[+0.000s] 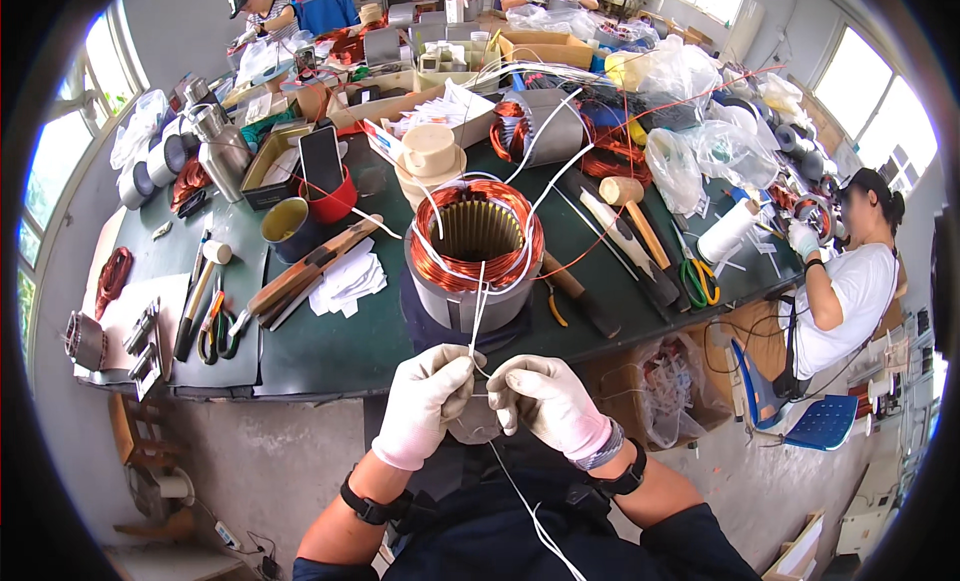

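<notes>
In front of me on the green table stands a motor stator (455, 306), a grey metal cylinder with copper windings (432, 268) ringing its slotted bore. White sleeved leads loop over the windings, and a white cord (481, 306) comes down from them over the near side. My left hand (432, 399), in a white glove, is closed with thumb and fingers pinching that cord. Close beside it my gloved right hand (545, 403) is closed on the cord too, its fingertips partly hidden. Below the hands, a loose length of white cord (520, 501) trails across my dark clothes.
Left of the stator are a wooden wedge stick (300, 281), white paper slips (348, 279), pliers (210, 326) and a red cup (333, 196) holding a phone. On the right are a mallet (622, 191) and scissors (698, 281). A co-worker (845, 281) sits at the right edge.
</notes>
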`<state>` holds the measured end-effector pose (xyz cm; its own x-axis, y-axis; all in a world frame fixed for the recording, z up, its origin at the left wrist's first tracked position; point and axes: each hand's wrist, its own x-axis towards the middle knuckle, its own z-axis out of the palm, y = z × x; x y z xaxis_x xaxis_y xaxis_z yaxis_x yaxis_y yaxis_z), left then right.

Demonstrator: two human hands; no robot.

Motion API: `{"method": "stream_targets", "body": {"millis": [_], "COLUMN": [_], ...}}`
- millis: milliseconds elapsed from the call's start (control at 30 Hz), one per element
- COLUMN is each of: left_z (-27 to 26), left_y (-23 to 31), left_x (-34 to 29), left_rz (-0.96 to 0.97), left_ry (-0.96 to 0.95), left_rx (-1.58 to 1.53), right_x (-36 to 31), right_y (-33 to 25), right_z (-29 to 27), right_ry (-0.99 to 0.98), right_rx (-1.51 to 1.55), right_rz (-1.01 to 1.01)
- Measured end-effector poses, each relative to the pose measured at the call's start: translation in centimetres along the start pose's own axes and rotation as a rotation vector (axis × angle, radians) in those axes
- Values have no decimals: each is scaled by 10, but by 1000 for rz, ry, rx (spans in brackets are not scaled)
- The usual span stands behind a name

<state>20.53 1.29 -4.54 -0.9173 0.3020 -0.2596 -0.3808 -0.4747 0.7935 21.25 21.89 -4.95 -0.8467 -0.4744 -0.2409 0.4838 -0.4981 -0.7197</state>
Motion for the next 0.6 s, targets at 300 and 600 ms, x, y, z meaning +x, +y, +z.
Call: {"method": "stream_targets", "body": {"millis": [300, 600], "left_z": [3, 15], "left_y": [6, 5], "left_x": [-5, -12], "left_rz": [34, 321], "left_ry": [65, 263], "left_rx": [36, 746], "right_x": [10, 11], "right_y": [-2, -8], "right_z": [2, 31], "right_ry": [44, 221], "right_rx": [-86, -1256], "right_rz": [-15, -958]}}
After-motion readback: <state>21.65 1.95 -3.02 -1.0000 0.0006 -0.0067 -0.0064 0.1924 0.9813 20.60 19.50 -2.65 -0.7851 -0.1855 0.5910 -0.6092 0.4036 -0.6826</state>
